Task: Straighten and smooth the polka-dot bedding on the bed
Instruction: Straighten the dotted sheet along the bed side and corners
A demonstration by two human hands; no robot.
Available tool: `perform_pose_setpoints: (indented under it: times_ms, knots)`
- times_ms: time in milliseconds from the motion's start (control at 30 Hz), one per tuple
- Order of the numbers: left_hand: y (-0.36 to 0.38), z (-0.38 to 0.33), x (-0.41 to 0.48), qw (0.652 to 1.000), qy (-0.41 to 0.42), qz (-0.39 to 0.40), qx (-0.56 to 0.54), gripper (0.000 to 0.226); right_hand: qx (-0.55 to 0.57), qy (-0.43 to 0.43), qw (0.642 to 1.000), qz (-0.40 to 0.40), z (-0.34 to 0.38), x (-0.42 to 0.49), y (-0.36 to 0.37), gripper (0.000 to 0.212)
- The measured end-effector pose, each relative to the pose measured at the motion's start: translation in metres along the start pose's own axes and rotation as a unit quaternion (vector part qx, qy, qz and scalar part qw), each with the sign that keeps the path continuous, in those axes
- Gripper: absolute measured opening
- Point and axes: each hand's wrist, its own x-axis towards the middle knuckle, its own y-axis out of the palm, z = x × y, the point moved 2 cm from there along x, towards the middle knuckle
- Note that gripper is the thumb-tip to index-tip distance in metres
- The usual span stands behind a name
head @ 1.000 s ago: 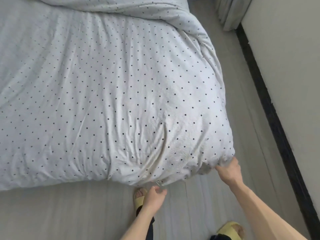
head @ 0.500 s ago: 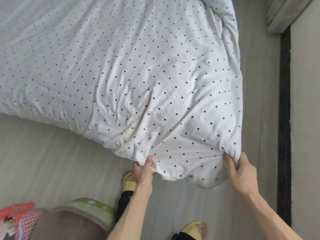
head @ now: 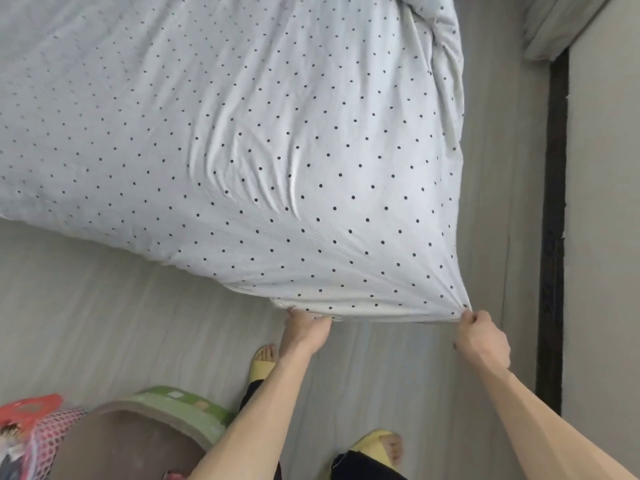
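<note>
Floor (head: pixel 104 306): pale grey boards, matte, faint grain lines running toward the bed. Right side: plain light wall (head: pixel 606 237) with a dark skirting strip (head: pixel 554 202) along its base. Grey curtain hem (head: pixel 554 26) bunched at top right corner.

Polka-dot bedding (head: pixel 242 133): white-grey cotton-looking cover, small dark dots in a regular grid, padded, spread over the bed and filling the upper left of view. Its near corner hangs out over the floor, pulled into a taut edge between my hands. Creases fan out from the right corner; a cluster of deeper folds sits mid-cover. Far right edge is rumpled and rolled near the top.

My left hand (head: pixel 304 329): fingers curled under the hem, clamped on the bedding's lower edge. My right hand (head: pixel 481 337): fist closed tight on the bedding's corner tip, fabric gathered to a point in the grip. Hands well apart, hem stretched straight between them.

Below: my feet in yellow slides (head: pixel 375 445) on the floor. Lower left: round stool (head: pixel 166 410) with green padded rim, brownish top. Beside it, red and pink mesh-patterned item (head: pixel 31 431), blurred, cannot tell what it is.
</note>
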Motion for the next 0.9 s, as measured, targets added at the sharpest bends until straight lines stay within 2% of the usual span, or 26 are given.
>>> perform_pose_setpoints:
  times_ms: [100,167,233,367,467,567,633,700,733,767,800,833,867,900]
  knots:
    - [-0.023,-0.034,-0.019,0.978,0.117,-0.119,0.125,0.070,-0.017,-0.011,0.998,0.058,0.028,-0.006,-0.015,0.033]
    - [-0.035,-0.070,-0.037,0.949,0.216,-0.183,0.138,0.066,0.002,-0.065,0.996,0.062,0.058,-0.016,-0.028,0.040]
    - [-0.045,-0.109,-0.050,0.922,0.292,-0.202,0.153,0.064,0.033,-0.138,0.988,0.055,0.090,-0.029,-0.044,0.048]
    - [-0.066,-0.172,-0.055,0.883,0.365,-0.210,0.208,0.064,0.030,-0.305,0.952,0.012,0.160,-0.057,-0.073,0.058]
    - [-0.094,-0.206,-0.033,0.870,0.368,-0.237,0.227,0.061,0.020,-0.444,0.894,-0.060,0.224,-0.074,-0.090,0.057]
    - [-0.122,-0.236,0.005,0.858,0.357,-0.272,0.250,0.059,0.032,-0.551,0.820,-0.149,0.290,-0.074,-0.099,0.056]
    - [-0.134,-0.251,0.040,0.855,0.342,-0.292,0.259,0.058,0.053,-0.618,0.768,-0.161,0.331,-0.062,-0.090,0.057]
    - [-0.137,-0.257,0.066,0.852,0.332,-0.305,0.264,0.057,0.018,-0.691,0.708,-0.147,0.349,-0.038,-0.074,0.059]
    - [-0.134,-0.261,0.077,0.853,0.328,-0.304,0.269,0.057,-0.031,-0.700,0.701,-0.131,0.352,-0.014,-0.067,0.059]
    - [-0.128,-0.266,0.087,0.854,0.321,-0.300,0.277,0.058,-0.097,-0.662,0.735,-0.109,0.350,0.021,-0.063,0.058]
    - [-0.121,-0.266,0.090,0.851,0.318,-0.302,0.289,0.059,-0.168,-0.566,0.804,-0.069,0.338,0.057,-0.063,0.057]
    - [-0.115,-0.272,0.098,0.853,0.305,-0.305,0.295,0.059,-0.234,-0.417,0.878,-0.009,0.329,0.100,-0.067,0.058]
    - [-0.110,-0.276,0.100,0.853,0.304,-0.303,0.298,0.058,-0.262,-0.262,0.927,0.045,0.313,0.131,-0.075,0.060]
    - [-0.110,-0.285,0.105,0.848,0.322,-0.296,0.300,0.057,-0.261,-0.144,0.951,0.088,0.302,0.155,-0.083,0.064]
